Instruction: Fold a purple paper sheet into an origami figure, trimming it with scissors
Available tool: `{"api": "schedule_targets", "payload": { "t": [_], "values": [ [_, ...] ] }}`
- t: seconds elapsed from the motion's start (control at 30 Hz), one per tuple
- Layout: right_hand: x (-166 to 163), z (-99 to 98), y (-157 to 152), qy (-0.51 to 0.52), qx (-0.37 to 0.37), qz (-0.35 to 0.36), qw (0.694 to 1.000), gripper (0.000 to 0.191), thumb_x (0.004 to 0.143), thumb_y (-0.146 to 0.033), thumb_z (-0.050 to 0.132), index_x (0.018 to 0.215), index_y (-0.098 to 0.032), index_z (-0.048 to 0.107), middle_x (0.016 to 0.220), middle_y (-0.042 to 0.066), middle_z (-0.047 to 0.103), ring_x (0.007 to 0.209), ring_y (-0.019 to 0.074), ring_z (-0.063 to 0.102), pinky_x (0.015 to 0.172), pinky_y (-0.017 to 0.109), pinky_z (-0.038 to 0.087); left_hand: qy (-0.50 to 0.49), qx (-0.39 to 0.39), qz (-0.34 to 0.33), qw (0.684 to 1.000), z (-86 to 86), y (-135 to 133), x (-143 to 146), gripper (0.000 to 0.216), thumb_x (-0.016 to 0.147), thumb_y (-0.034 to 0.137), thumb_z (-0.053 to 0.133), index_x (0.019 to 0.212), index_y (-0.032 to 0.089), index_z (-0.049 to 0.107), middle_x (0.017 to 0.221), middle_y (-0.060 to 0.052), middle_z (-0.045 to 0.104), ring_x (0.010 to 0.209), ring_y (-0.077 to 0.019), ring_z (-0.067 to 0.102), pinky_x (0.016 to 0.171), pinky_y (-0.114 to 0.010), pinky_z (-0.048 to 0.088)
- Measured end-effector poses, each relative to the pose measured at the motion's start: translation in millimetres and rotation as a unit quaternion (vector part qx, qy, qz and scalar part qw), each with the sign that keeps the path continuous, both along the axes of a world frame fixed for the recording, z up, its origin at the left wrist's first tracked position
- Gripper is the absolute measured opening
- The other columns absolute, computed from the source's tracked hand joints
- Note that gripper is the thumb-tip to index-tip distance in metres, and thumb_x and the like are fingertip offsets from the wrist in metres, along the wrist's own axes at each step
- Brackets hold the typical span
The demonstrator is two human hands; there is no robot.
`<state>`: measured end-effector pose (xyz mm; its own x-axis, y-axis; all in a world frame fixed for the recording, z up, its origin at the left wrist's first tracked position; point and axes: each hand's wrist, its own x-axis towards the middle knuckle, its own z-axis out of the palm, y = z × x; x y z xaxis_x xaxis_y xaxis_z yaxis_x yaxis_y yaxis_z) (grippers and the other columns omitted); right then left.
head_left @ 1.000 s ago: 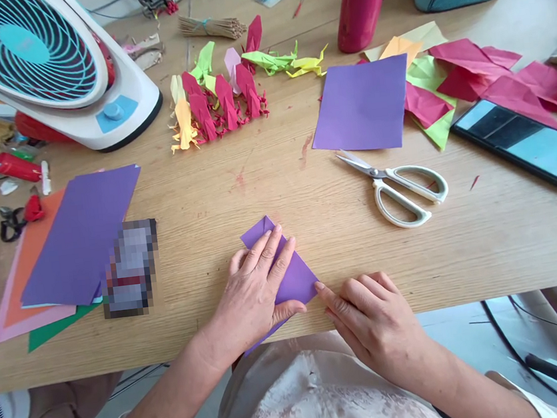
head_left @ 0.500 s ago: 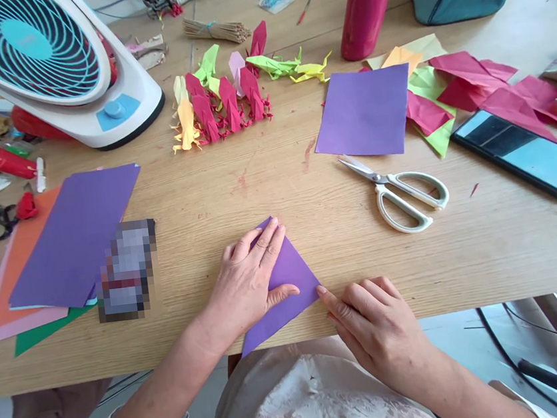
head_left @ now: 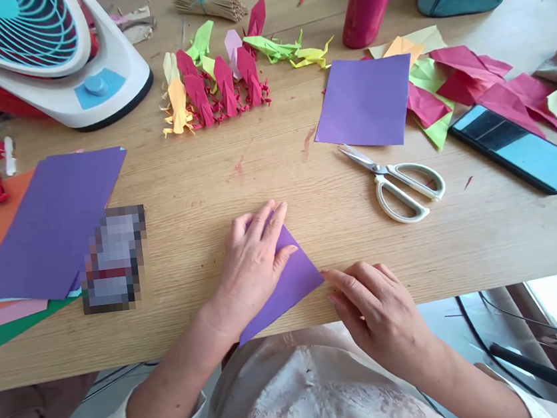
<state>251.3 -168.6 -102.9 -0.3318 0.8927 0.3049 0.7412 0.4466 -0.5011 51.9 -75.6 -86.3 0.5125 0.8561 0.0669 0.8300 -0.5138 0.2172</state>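
Note:
A folded purple sheet of paper (head_left: 298, 270), triangular in outline, lies at the table's near edge. Spread over its upper left side is my left hand (head_left: 251, 259), palm down, fingers stretched and thumb out. It hides that part of the sheet. My right hand (head_left: 375, 305) is at the sheet's right corner, its index fingertip at or just beside the point. The thumb is apart from the index finger, the other fingers are loosely curled, and nothing shows between them. Beyond the hands rest white-handled scissors (head_left: 396, 182), blades parted, and a flat purple square (head_left: 364, 102).
Several folded paper figures (head_left: 224, 84) stand at the back, near a white fan (head_left: 108, 87). On the left are stacked coloured sheets (head_left: 54, 228) and a blurred-out object (head_left: 113, 258). A phone (head_left: 518, 148), crumpled paper pieces (head_left: 474, 72) and a red bottle (head_left: 370, 4) are on the right.
The camera view has shifted slightly, so the table's things sit higher in the picture. My right index fingertip and thumb have drawn apart at the sheet's corner. My left hand stays flat on the paper.

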Motion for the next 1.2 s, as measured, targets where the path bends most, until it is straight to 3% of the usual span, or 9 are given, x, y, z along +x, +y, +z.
{"api": "schedule_targets", "payload": {
  "t": [0.1,0.2,0.3,0.5,0.63,0.8,0.93,1.1,1.2],
  "values": [
    [-3.7,0.7,2.0,0.019,-0.021,-0.025,0.999,0.021,0.097,-0.012,0.050,0.116,-0.013,0.059,0.088,0.006,0.060,0.074,0.0180,0.054,0.068,0.034,0.037,0.025,-0.041,-0.053,0.997,13.5,21.2,-12.3,0.046,0.094,0.027,0.061,0.138,0.020,0.049,0.142,-0.011,0.053,0.118,-0.0293,0.046,0.101,-0.044,0.040],
    [-7.2,0.5,4.8,0.020,-0.021,-0.052,0.998,0.021,0.098,-0.014,0.051,0.117,-0.015,0.058,0.087,0.005,0.060,0.073,0.0182,0.055,0.066,0.034,0.038,0.088,-0.100,-0.068,0.989,30.1,46.1,-17.5,0.034,0.080,0.034,0.077,0.108,0.020,0.063,0.115,-0.010,0.058,0.108,-0.0308,0.047,0.093,-0.045,0.040],
    [-9.0,0.4,7.9,0.024,-0.034,-0.069,0.997,0.022,0.098,-0.018,0.051,0.119,-0.017,0.058,0.091,0.006,0.061,0.075,0.0190,0.057,0.066,0.034,0.042,0.099,-0.164,-0.108,0.976,40.0,62.5,-18.2,0.028,0.077,0.037,0.080,0.084,0.020,0.059,0.105,-0.005,0.058,0.105,-0.0280,0.050,0.089,-0.040,0.037],
    [-12.4,4.5,16.7,0.012,-0.059,-0.075,0.995,0.024,0.098,-0.024,0.052,0.120,-0.019,0.059,0.099,0.008,0.062,0.085,0.0216,0.061,0.071,0.036,0.049,0.061,-0.221,-0.125,0.965,34.8,55.1,-27.9,0.016,0.086,0.024,0.069,0.088,0.020,0.054,0.094,0.002,0.062,0.088,-0.0177,0.058,0.087,-0.035,0.031],
    [-18.5,9.0,26.5,-0.005,-0.065,-0.065,0.996,0.024,0.097,-0.026,0.054,0.119,-0.019,0.060,0.102,0.009,0.061,0.088,0.0233,0.059,0.076,0.038,0.051,0.045,-0.216,-0.116,0.968,30.3,42.5,-39.4,0.015,0.090,0.027,0.062,0.079,0.020,0.054,0.093,0.001,0.060,0.088,-0.0179,0.058,0.087,-0.035,0.032],
    [-27.7,9.3,40.0,-0.057,-0.092,-0.075,0.991,0.022,0.091,-0.030,0.065,0.111,-0.021,0.062,0.102,0.009,0.060,0.092,0.0259,0.059,0.078,0.040,0.051,-0.008,-0.195,-0.082,0.977,27.9,26.3,-47.2,0.017,0.087,0.032,0.067,0.094,0.023,0.054,0.103,0.001,0.060,0.094,-0.0195,0.057,0.086,-0.034,0.036],
    [-30.8,7.5,43.1,-0.077,-0.094,-0.078,0.990,0.023,0.087,-0.033,0.069,0.105,-0.022,0.060,0.101,0.008,0.059,0.093,0.0271,0.057,0.077,0.040,0.050,0.008,-0.185,-0.055,0.981,26.2,17.6,-47.5,0.021,0.084,0.032,0.071,0.082,0.021,0.053,0.096,0.001,0.060,0.089,-0.0192,0.056,0.084,-0.035,0.035],
    [-30.0,15.1,48.6,0.045,-0.140,-0.056,0.988,0.019,0.086,-0.026,0.069,0.099,-0.021,0.057,0.093,0.004,0.062,0.083,0.0204,0.058,0.073,0.034,0.047,-0.039,-0.238,-0.060,0.969,36.6,17.8,-46.4,0.011,0.084,0.020,0.066,0.087,0.023,0.056,0.083,0.005,0.064,0.075,-0.0153,0.058,0.069,-0.029,0.037],
    [-28.6,24.4,63.2,0.171,-0.204,-0.019,0.964,0.013,0.089,-0.025,0.065,0.100,-0.021,0.060,0.081,-0.001,0.062,0.068,0.0135,0.054,0.063,0.027,0.043,-0.075,-0.193,-0.072,0.976,55.0,19.9,-45.6,0.007,0.088,0.017,0.061,0.090,0.023,0.062,0.086,0.004,0.066,0.076,-0.0146,0.058,0.071,-0.029,0.038]
  ]
}}
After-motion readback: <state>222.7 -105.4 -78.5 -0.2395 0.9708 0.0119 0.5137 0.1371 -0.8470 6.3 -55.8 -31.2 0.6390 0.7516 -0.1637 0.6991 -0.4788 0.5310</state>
